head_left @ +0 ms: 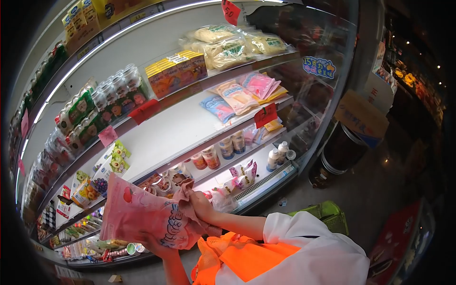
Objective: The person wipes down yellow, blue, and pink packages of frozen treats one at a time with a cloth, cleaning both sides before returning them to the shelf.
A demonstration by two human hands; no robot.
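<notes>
A pink printed pouch (pixel 133 209) is held up in front of the chilled shelves, tilted, with blue and white lettering on its face. My left hand (pixel 156 244) grips its lower edge from below, the fingers partly hidden behind it. My right hand (pixel 202 205) is closed around a crumpled, dull pink cloth (pixel 182 195), which lies against the pouch's right end. Similar pouches in pink (pixel 260 85), peach (pixel 236 96) and blue (pixel 217 108) lie together on the middle shelf.
Shelves hold shrink-wrapped cans (pixel 119 90), yellow cartons (pixel 175 72), noodle bags (pixel 228 50) and tubs (pixel 210 156). Red price tags (pixel 265 115) hang from the shelf edges. A green basket (pixel 325 217) stands on the floor behind my right arm. A dark bin (pixel 339 152) stands at the right.
</notes>
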